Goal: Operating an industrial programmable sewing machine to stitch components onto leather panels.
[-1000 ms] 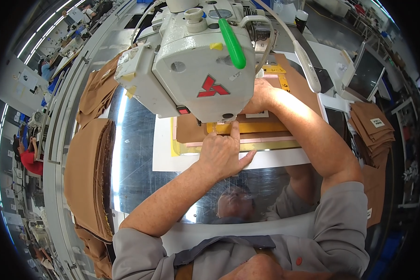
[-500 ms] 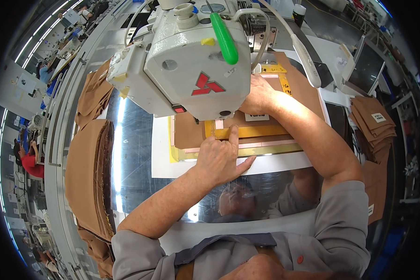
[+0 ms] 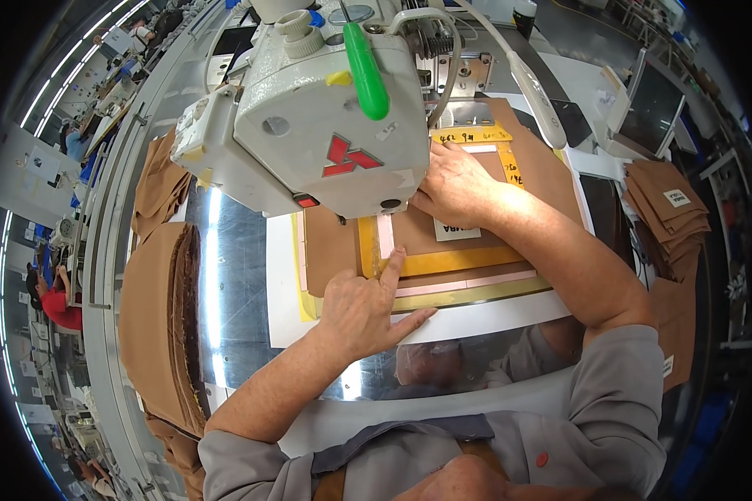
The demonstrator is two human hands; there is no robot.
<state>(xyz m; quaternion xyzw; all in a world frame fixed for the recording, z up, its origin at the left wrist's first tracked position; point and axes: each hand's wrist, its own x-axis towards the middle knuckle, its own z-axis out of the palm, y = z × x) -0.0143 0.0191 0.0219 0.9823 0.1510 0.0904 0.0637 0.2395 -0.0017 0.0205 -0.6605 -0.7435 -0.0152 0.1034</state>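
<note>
A flat brown fabric piece (image 3: 326, 242) lies on a pale template with white paper (image 3: 288, 309) under it. Yellow strips form a frame (image 3: 451, 261) on the fabric, with a white label (image 3: 457, 231) inside. My left hand (image 3: 355, 313) presses an extended index finger at the frame's lower left corner; its thumb is spread and the other fingers are curled. Within the frame, my right hand (image 3: 459, 182) rests on the fabric above the label, thumb apart, some fingertips hidden by the machine. The white sewing machine head (image 3: 309, 125) overhangs the work, hiding its needle area.
Brown cut pieces are stacked at the left (image 3: 154, 317), with more brown pieces (image 3: 664, 209) at the right. A green-handled tool (image 3: 366, 75) stands against the machine head. A screen (image 3: 650, 104) is at the far right. Shiny metal table (image 3: 242, 292) surrounds the paper.
The fabric, yellow frame and paper have slid toward me. Both hands have moved with them, and more of my right hand shows. The view has shifted slightly too.
</note>
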